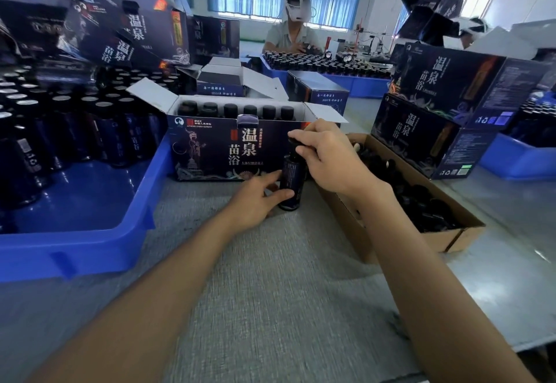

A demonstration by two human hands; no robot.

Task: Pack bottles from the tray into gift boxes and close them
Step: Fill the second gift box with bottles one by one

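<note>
Centre frame, before open gift box [210, 148]: bottle [291, 178] upright on worktop [270, 292], left grip [255, 199] clamped round its base, right grip [325, 157] clamped on its top. Tray [90, 250] at left.

You have a glossy blue plastic tray [90, 250], printed card gift box [210, 154], brown corrugated carton [355, 232] and matt grey cloth-covered worktop [285, 292].

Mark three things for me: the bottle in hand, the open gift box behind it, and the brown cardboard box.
bottle [293, 176], head view, on its dark labelled body.
open gift box [210, 154], head view, on its printed front wall.
brown cardboard box [433, 242], head view, on its near end wall.
</note>
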